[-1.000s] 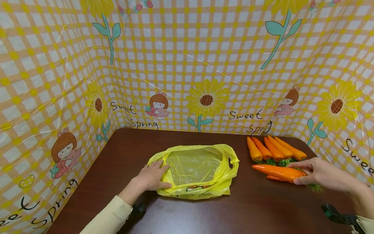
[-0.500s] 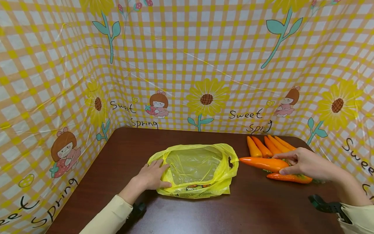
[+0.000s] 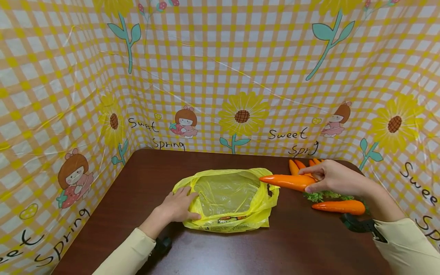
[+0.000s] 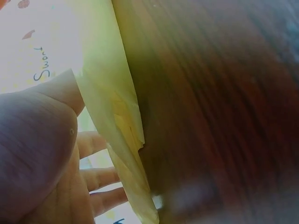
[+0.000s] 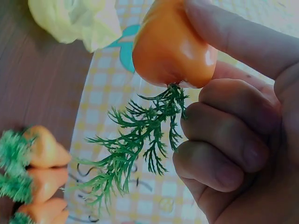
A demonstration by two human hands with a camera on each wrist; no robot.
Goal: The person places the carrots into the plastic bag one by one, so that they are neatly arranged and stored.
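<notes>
Carrot Poised at Mouth of Yellow Bag

Fingers of the right hand [image 3: 335,177] pinched a carrot [image 3: 287,181] by its leafy end, tip hanging over the 3 o'clock rim of the yellow bag [image 3: 228,202]. The left hand [image 3: 177,206] lay flat, fingers spread, apparently pinning the bag's 9 o'clock edge to the table [image 3: 299,244] to hold it open.

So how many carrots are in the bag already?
None that I can see: the crinkly yellow plastic bag looks empty, its mouth pinned open by the left hand. The first orange toy carrot with green leaves is in the right hand, its tip just over the bag's rim. Left to do: one loose carrot and the row of carrots behind the hand.
</notes>
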